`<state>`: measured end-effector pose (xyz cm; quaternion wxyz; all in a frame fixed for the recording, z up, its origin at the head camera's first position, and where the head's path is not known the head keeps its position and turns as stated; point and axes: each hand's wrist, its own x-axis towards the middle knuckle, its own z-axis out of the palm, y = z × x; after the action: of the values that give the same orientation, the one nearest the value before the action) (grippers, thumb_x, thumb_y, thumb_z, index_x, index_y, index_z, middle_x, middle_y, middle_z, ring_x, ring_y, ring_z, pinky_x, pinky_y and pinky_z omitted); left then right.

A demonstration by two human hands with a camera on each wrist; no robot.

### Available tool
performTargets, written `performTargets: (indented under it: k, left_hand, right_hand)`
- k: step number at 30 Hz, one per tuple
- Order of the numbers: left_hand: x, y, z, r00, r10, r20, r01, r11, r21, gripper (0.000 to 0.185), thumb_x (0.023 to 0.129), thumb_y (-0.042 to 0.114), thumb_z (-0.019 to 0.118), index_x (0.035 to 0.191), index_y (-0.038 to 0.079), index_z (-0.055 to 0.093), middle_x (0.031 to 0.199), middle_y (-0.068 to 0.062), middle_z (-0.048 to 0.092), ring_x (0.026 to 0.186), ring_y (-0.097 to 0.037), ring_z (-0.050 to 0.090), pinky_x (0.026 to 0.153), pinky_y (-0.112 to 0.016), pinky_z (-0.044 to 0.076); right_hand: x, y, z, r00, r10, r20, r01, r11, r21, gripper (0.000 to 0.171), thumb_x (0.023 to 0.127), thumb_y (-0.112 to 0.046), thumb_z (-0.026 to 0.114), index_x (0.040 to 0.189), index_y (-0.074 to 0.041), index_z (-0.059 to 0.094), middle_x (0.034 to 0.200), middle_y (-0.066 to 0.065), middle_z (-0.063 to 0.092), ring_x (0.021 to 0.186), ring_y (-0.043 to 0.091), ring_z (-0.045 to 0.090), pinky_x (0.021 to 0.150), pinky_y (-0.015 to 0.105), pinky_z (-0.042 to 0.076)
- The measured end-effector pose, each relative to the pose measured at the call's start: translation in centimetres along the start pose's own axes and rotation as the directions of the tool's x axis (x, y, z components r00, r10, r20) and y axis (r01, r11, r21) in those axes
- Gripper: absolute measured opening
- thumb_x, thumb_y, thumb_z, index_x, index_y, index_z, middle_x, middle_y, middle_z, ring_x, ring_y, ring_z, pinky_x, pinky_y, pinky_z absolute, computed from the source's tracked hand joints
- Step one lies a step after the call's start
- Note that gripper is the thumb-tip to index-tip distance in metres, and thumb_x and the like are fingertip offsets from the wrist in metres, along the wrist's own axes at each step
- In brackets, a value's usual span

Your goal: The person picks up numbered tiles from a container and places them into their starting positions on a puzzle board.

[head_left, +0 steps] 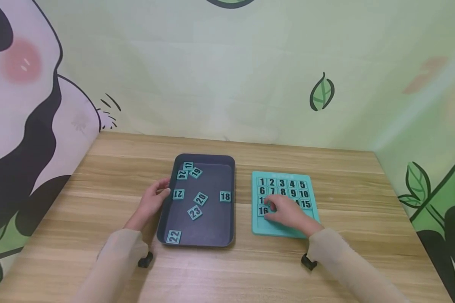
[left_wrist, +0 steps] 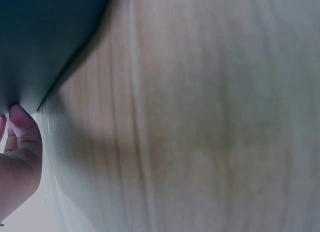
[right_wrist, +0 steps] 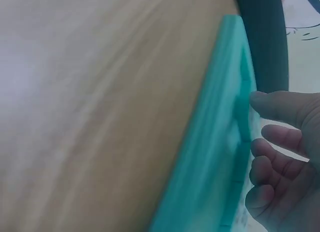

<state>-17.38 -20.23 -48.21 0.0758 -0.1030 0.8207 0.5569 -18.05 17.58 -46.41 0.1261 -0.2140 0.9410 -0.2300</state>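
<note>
My left hand (head_left: 151, 201) is at the left side of a dark blue tray (head_left: 216, 227), thumb and fingers at its rim; the left wrist view shows the thumb (left_wrist: 22, 121) against the tray's wall. My right hand (head_left: 288, 212) hovers over a turquoise number board (head_left: 277, 229), its thumb and forefinger apart around the number 16 tile (head_left: 263, 211). That tile lies in the board's fourth row, at the left. Rows of number tiles fill the slots above, several hidden by the hand. In the right wrist view the fingers (right_wrist: 272, 162) are bent beside the board's edge.
Loose number tiles lie scattered in the tray, among them the 20 tile (head_left: 201, 198), the 18 tile (head_left: 225, 196) and the 22 tile (head_left: 173, 237). A wooden table (head_left: 349, 198) carries both tray and board, with a printed wall (head_left: 227, 84) behind.
</note>
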Motion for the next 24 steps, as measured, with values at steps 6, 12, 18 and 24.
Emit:
performTargets:
  k: [6,12,18,24]
  left_hand:
    - [0.0,0.0,-0.1,1.0,0.008,0.003,-0.008,1.0,0.005,0.042,0.094,0.016,0.039,0.134,0.007,0.033,0.133,-0.017,0.038,0.125,-0.034,0.034,0.102,-0.046,0.032]
    - [0.0,-0.1,0.0,1.0,0.009,0.0,-0.009,1.0,-0.008,0.042,0.093,0.015,0.039,0.134,0.007,0.034,0.133,-0.017,0.038,0.125,-0.034,0.035,0.102,-0.046,0.032]
    - [0.0,-0.2,0.1,1.0,0.0,0.002,0.0,1.0,-0.017,0.042,0.094,0.014,0.038,0.135,0.008,0.033,0.133,-0.016,0.038,0.125,-0.033,0.035,0.102,-0.046,0.032]
    - [0.0,-0.1,0.0,1.0,0.013,-0.002,-0.013,1.0,-0.022,0.041,0.093,0.013,0.039,0.134,0.006,0.034,0.132,-0.017,0.04,0.124,-0.033,0.036,0.102,-0.046,0.033]
  right_hand:
    - [0.9,-0.9,-0.7,0.999,-0.045,-0.019,0.046,0.998,0.048,0.034,0.076,-0.02,0.067,0.107,-0.009,0.059,0.087,0.001,0.056,0.076,0.013,0.048,0.063,0.024,0.042]
    - [1.7,-2.6,-1.2,0.991,-0.131,-0.032,0.133,0.988,0.08,0.034,0.077,-0.017,0.066,0.109,-0.007,0.057,0.098,0.007,0.058,0.071,0.013,0.05,0.062,0.023,0.043]
    - [2.9,-4.4,-1.4,0.982,-0.185,-0.028,0.186,0.981,0.049,0.034,0.078,-0.017,0.065,0.11,-0.006,0.057,0.101,0.009,0.058,0.067,0.009,0.047,0.059,0.021,0.043]
    - [4.6,-6.9,-2.2,0.982,-0.189,0.019,0.187,0.979,0.081,0.036,0.079,-0.014,0.062,0.114,-0.008,0.055,0.104,0.008,0.058,0.067,0.011,0.047,0.057,0.024,0.043]
